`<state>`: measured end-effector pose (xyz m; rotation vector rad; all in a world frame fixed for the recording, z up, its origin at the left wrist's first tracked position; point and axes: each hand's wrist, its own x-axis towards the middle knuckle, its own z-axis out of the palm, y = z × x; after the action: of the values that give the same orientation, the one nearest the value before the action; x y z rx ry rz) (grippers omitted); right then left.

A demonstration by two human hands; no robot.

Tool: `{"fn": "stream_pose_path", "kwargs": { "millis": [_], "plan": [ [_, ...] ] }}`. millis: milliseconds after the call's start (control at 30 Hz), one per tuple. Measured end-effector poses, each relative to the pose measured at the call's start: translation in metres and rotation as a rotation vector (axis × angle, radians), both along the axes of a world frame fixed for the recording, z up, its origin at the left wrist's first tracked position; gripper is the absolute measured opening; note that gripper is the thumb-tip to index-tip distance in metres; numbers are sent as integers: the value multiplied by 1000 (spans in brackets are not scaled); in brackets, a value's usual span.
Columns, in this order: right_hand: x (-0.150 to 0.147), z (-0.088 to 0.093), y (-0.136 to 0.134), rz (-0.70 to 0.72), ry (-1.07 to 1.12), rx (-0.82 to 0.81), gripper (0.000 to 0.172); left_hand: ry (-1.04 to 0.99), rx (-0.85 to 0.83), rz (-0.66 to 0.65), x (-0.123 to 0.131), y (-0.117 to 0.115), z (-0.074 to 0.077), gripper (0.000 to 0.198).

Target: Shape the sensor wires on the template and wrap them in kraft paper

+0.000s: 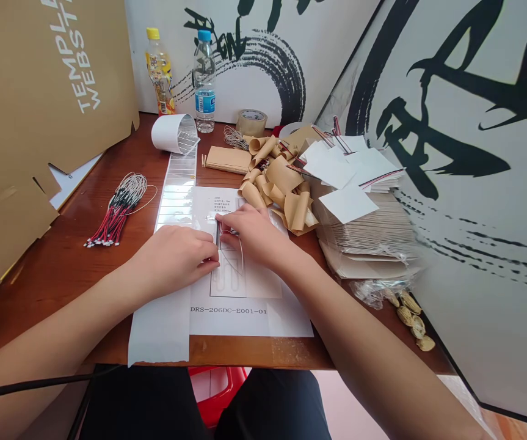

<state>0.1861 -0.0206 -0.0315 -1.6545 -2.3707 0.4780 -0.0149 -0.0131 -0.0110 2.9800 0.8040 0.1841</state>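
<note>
A printed sheet [245,321] with a drawn outline lies on the brown table [130,287]. Over its left part, my left hand [176,256] has its fingers closed together at the left edge of the outline; what they pinch, if anything, is too small to name. My right hand [254,235] is bent over the top of the outline, its fingers closed on a thin white wire [242,260] that curves down across the drawing. Beneath my left hand runs a strip of white backing paper [160,333], with clear labels on its upper stretch.
A bundle of red-and-white wires [119,211] lies at left. Behind stand two bottles [205,85] and a tape roll [251,122]. Curled brown papers [284,174] and a tall stack of cards [373,229] are at right, near peanuts [412,318]. A cardboard box [38,122] borders the left.
</note>
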Motion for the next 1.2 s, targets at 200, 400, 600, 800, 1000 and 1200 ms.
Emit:
{"fn": "stream_pose_path", "kwargs": {
  "millis": [200,400,600,800,1000,1200],
  "plan": [
    [-1,0,0,-4,-5,9,15,24,-36,-11,2,-1,0,25],
    [1,-1,1,-5,-9,6,15,-7,-23,-5,2,0,-5,22],
    [0,0,1,-8,-21,7,15,-27,-40,5,4,1,-9,19],
    [-1,1,2,-13,-57,5,14,-43,-105,-3,4,2,-11,20],
    [-2,5,1,-12,-100,-3,14,-11,-193,21,5,5,-13,21],
    [-3,9,-2,-9,-131,-2,12,52,-232,47,7,5,-12,28]
  ]
}}
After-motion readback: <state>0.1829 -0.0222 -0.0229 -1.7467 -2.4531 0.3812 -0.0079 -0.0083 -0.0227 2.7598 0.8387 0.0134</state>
